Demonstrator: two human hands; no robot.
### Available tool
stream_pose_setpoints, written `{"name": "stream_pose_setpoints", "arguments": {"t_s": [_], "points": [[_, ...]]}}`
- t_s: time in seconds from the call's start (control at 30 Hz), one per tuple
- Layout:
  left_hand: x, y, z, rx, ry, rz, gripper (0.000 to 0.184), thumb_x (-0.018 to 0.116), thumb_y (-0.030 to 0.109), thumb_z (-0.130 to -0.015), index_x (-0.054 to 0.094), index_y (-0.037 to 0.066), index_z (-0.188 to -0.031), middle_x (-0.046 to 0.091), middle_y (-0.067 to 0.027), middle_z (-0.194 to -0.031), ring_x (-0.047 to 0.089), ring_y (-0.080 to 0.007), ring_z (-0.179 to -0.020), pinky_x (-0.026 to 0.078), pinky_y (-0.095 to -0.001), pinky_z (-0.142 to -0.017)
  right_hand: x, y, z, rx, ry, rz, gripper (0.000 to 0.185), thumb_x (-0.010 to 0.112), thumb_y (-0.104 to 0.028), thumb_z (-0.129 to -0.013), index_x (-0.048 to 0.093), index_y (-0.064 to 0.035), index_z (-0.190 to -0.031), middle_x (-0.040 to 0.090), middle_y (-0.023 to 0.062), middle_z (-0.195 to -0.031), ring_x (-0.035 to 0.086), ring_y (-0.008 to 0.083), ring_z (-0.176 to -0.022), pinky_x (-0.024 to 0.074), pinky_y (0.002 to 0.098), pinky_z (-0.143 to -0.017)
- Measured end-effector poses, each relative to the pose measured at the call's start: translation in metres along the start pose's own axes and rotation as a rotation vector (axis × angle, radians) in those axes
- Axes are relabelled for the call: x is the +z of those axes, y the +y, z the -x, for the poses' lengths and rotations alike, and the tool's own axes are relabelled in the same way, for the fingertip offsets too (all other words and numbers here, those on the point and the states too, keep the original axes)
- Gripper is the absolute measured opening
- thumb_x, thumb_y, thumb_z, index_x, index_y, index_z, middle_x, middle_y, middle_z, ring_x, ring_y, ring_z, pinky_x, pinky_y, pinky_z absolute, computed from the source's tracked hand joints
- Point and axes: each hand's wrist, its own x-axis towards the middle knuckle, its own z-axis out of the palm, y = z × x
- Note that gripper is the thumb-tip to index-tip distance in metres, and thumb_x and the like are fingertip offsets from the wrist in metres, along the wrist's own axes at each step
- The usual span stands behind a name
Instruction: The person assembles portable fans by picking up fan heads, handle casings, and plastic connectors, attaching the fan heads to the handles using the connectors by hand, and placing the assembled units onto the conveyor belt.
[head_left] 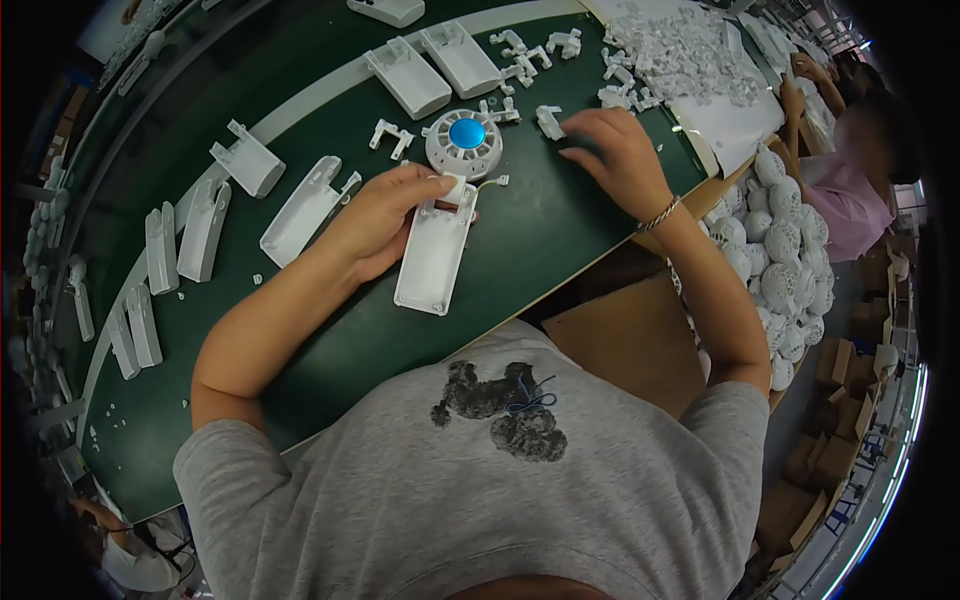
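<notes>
My left hand (385,220) is closed around a white plastic handle shell (430,265), its thumb pressing at the upper end. The shell's hollow inside faces up, and a round white fan head (466,160) with a blue centre adjoins its top. A short wire with a small connector (500,181) sticks out to the right of that joint. My right hand (615,150) is over the table, thumb and fingers apart. Just beyond its fingertips is a small white bracket (548,122); whether they touch it I cannot tell.
More white shells (303,212) lie leftward and at the back of the green table (540,240). Loose brackets (520,60) and a heap of small white parts (685,50) are at back right. Round white fan heads (780,240) fill a box at right; a person in pink (845,200) sits beyond.
</notes>
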Motion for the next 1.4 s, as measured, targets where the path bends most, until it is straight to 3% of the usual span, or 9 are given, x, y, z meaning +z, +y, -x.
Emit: {"name": "stream_pose_setpoints", "arguments": {"t_s": [0.3,0.33,0.47,0.73,0.83,0.9,0.93,1.13,1.4], "points": [[-0.01,-0.009,-0.007,0.037,-0.039,-0.015,0.023,0.056,0.018,-0.087,0.051,-0.001,-0.099,0.061,-0.0162,-0.095,0.063,-0.0238,-0.088,0.054,-0.0392,-0.074,0.016,-0.034,-0.022,0.128,-0.085,0.312,0.033,0.069,-0.032,-0.071,0.059,-0.0055,-0.088,0.061,0.005,-0.088,0.056,0.0217,-0.083,0.0457,0.0324,-0.069],[-0.011,-0.01,-0.007,0.044,-0.03,-0.022,0.023,0.056,0.018,-0.087,0.051,-0.001,-0.098,0.061,-0.016,-0.095,0.063,-0.0238,-0.088,0.054,-0.039,-0.073,0.015,-0.038,-0.026,0.131,-0.003,0.309,0.033,0.068,-0.034,-0.072,0.058,-0.0062,-0.086,0.061,0.0063,-0.084,0.059,0.0224,-0.077,0.047,0.034,-0.065],[-0.009,-0.009,-0.005,0.049,0.0,-0.009,0.021,0.056,0.018,-0.087,0.051,-0.001,-0.094,0.061,-0.0165,-0.095,0.063,-0.024,-0.087,0.055,-0.039,-0.073,-0.001,-0.056,-0.048,0.411,-0.092,0.084,0.029,0.068,-0.032,-0.073,0.058,-0.0077,-0.085,0.06,0.0082,-0.077,0.061,0.0261,-0.068,0.048,0.0365,-0.054],[-0.009,-0.009,-0.004,0.054,-0.012,0.012,0.022,0.056,0.018,-0.087,0.051,-0.001,-0.096,0.061,-0.0166,-0.094,0.063,-0.0253,-0.088,0.055,-0.0393,-0.072,0.028,-0.036,-0.041,0.145,-0.049,0.272,0.018,0.068,-0.017,-0.07,0.06,-0.0088,-0.085,0.062,0.0076,-0.076,0.058,0.0243,-0.075,0.0479,0.0363,-0.061],[-0.006,-0.008,-0.001,0.05,-0.001,0.02,0.022,0.057,0.019,-0.086,0.052,0.0,-0.096,0.061,-0.0138,-0.091,0.062,-0.0219,-0.084,0.054,-0.0351,-0.071,-0.003,-0.058,-0.031,0.176,0.118,-0.095,0.022,0.071,-0.013,-0.071,0.063,-0.0072,-0.09,0.062,0.0068,-0.079,0.058,0.0217,-0.068,0.0471,0.03,-0.058],[0.001,-0.005,0.003,0.036,0.027,0.019,0.02,0.06,0.019,-0.085,0.053,0.002,-0.092,0.06,-0.0098,-0.087,0.06,-0.0159,-0.076,0.05,-0.0277,-0.069,-0.024,-0.098,-0.024,0.261,0.052,-0.537,0.023,0.072,-0.012,-0.071,0.064,-0.0069,-0.093,0.062,0.0069,-0.081,0.059,0.0187,-0.067,0.0469,0.0255,-0.056],[0.0,-0.006,0.002,0.037,0.024,0.015,0.019,0.059,0.018,-0.085,0.053,0.001,-0.092,0.06,-0.0094,-0.086,0.06,-0.0151,-0.075,0.05,-0.0269,-0.069,-0.026,-0.112,-0.021,0.16,0.039,-0.642,0.021,0.071,-0.01,-0.072,0.065,-0.0068,-0.093,0.062,0.0071,-0.083,0.059,0.0163,-0.068,0.0469,0.0238,-0.056],[-0.001,-0.007,0.004,0.093,-0.044,-0.028,0.018,0.057,0.012,-0.083,0.052,0.0,-0.096,0.059,-0.0086,-0.089,0.06,-0.0151,-0.079,0.049,-0.0269,-0.071,0.014,-0.119,-0.028,0.141,0.117,-0.371,0.022,0.07,-0.013,-0.072,0.063,-0.0069,-0.091,0.059,0.0063,-0.086,0.06,0.0235,-0.07,0.0491,0.03,-0.059],[-0.01,-0.007,0.007,0.021,-0.23,0.254,0.024,0.055,0.009,-0.084,0.051,-0.002,-0.105,0.058,-0.0109,-0.1,0.059,-0.0172,-0.091,0.049,-0.0298,-0.081,0.012,-0.118,-0.03,-0.096,0.06,-0.106,0.022,0.072,-0.017,-0.065,0.063,-0.0115,-0.084,0.055,0.0029,-0.077,0.056,0.0188,-0.066,0.0436,0.03,-0.055]]}}
